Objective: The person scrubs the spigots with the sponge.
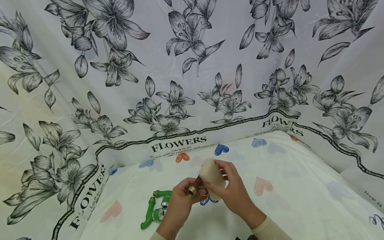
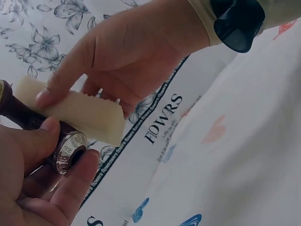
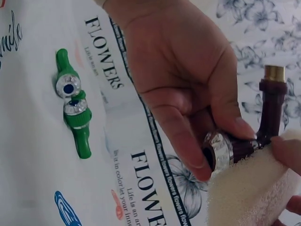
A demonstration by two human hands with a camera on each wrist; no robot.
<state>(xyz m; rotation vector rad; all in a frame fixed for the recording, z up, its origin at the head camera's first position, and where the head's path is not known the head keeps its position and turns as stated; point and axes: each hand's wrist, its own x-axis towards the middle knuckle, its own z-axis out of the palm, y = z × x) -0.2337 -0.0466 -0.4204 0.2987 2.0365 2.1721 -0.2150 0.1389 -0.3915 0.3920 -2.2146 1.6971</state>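
Observation:
My left hand [image 1: 180, 201] grips a dark maroon water tap [image 3: 270, 110] by its silver-rimmed knob [image 2: 69, 148]. The tap's brass threaded end [image 1: 192, 190] points down toward me in the head view. With my right hand [image 1: 235, 193] I hold a cream sponge [image 1: 211, 173] against the tap's body, thumb on the near face. In the right wrist view the sponge [image 3: 254, 193] covers part of the tap beside the knob. Two green taps with silver knobs, one nearer [image 1: 148, 215] and one farther [image 1: 163, 193], lie on the cloth left of my hands.
A white cloth with coloured hearts [image 1: 288, 186] covers the surface below. Behind and along the sides hangs a white curtain [image 1: 156, 60] printed with black flowers. Small dark objects [image 1: 251, 237] show at the bottom edge of the head view.

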